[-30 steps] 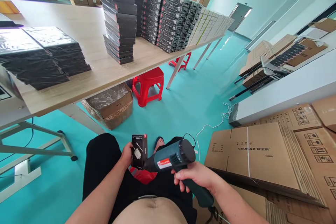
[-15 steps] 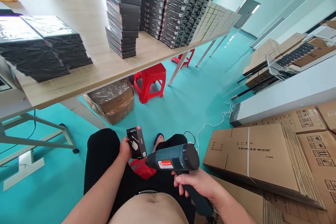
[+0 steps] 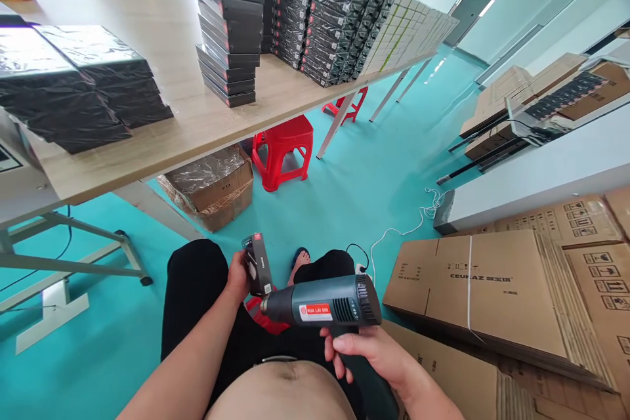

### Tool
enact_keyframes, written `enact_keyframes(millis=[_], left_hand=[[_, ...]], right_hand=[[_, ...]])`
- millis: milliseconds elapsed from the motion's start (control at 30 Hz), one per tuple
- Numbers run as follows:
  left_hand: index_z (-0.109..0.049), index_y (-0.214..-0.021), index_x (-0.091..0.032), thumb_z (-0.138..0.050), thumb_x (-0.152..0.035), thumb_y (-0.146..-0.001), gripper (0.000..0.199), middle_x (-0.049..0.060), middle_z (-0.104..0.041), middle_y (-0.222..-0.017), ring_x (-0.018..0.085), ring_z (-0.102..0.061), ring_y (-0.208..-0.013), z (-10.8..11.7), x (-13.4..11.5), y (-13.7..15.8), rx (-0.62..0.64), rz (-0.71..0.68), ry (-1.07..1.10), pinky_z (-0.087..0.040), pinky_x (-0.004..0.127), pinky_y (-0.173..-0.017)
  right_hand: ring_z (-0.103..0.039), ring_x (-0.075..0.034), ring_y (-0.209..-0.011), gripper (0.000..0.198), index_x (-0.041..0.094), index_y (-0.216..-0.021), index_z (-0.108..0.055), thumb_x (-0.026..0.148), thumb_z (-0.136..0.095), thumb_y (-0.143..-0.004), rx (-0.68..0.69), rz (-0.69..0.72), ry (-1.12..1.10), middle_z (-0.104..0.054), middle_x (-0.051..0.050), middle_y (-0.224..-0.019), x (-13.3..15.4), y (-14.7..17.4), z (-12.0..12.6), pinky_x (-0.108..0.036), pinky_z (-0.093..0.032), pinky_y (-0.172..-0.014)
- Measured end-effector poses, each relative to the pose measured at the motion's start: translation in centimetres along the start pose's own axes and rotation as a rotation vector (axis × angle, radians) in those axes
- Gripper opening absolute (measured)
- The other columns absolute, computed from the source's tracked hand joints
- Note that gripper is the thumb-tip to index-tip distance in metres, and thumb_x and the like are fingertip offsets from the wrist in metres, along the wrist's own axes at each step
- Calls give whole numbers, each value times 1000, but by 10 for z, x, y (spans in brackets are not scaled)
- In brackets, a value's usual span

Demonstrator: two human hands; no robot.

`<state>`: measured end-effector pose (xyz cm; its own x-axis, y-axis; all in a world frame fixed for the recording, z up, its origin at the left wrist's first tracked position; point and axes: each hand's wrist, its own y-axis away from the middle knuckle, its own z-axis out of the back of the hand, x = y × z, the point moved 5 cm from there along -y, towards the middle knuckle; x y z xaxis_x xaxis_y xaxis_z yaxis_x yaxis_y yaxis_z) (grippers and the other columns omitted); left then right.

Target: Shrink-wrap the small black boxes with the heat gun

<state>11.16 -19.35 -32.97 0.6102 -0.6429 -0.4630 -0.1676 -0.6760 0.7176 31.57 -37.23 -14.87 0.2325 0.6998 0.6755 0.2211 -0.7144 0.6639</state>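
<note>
My left hand (image 3: 238, 277) grips a small black product box (image 3: 259, 264) with a red corner mark, held between my knees. The box is turned so that its narrow side faces up to me. Wrapped round the handle of a dark green heat gun (image 3: 322, 302) are the fingers of my right hand (image 3: 361, 348). The gun's nozzle points left, close to the lower end of the box; whether they touch I cannot tell. Part of a red stool (image 3: 266, 320) shows beneath me.
A wooden table (image 3: 197, 134) at the left and front bears stacked black boxes (image 3: 229, 26) and film-wrapped bundles (image 3: 79, 92). Under it stand a carton (image 3: 216, 190) and a red stool (image 3: 284, 151). Flattened cartons (image 3: 482, 289) are piled at my right. A white cord (image 3: 394, 233) crosses the floor.
The box has turned in my left hand, so its printed front now faces more away and its side shows. The heat gun has tilted slightly, its label now clearer.
</note>
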Motion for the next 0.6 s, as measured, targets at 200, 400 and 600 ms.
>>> enact_keyframes(millis=[200, 400, 600], left_hand=[[-52, -123, -11, -37, -70, -79, 75, 20, -62, -111, 35, -60, -99, -33, -1, 38, 569, 348, 103, -50, 46, -74], [-50, -127, -12, -41, -59, -84, 64, 20, -61, -116, 35, -58, -106, -35, -2, 44, 636, 388, 125, -45, 48, -86], [-57, -119, -8, -43, -54, -84, 59, 20, -66, -105, 33, -64, -92, -28, 6, 36, 571, 433, 74, -47, 47, -82]], right_hand=[[-62, -14, -59, 26, 10, -100, -64, 24, -57, -80, -115, 84, -206, -66, -8, -79, 8, -8, 30, -21, -46, -47], [-59, -9, -65, 25, 12, -101, -63, 28, -55, -83, -217, 97, -531, -63, -4, -83, 14, -31, 52, -18, -49, -53], [-59, -10, -65, 27, 11, -102, -62, 28, -55, -82, -170, 89, -530, -63, -5, -83, 20, -41, 46, -18, -48, -53]])
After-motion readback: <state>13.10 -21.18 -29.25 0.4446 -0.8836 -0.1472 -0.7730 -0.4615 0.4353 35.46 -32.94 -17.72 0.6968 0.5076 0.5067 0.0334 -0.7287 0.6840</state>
